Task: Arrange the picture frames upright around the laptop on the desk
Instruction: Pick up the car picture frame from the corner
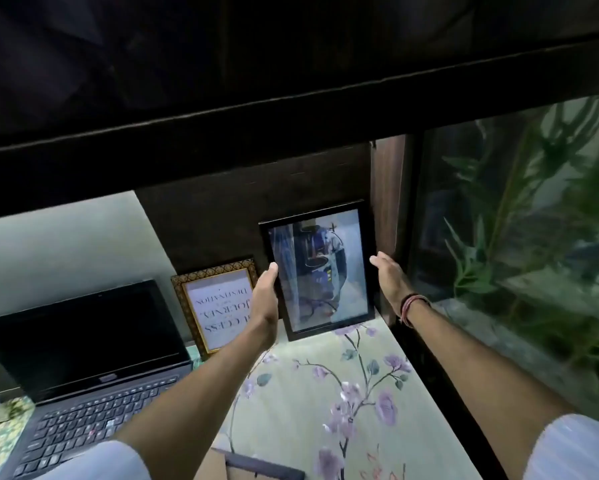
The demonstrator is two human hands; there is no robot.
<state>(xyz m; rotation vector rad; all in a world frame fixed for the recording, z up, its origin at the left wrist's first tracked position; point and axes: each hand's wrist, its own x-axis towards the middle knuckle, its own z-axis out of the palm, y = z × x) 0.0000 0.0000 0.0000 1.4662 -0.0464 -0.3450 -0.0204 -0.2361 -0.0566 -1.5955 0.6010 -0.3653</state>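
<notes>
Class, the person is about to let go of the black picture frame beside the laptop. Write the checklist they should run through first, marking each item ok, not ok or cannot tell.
1. Black frame stands upright: ok, with its bottom edge on the floral desk cover.
2. It leans on the dark back panel: cannot tell, the contact is hidden.
3. Left hand holds the frame's left edge: ok.
4. Right hand supports it: not ok, it is open beside the right edge, apart from it.
5. Gold frame is right way up: not ok, its text reads upside down.
6. Laptop is unobstructed: ok, both frames stand to its right.
</notes>
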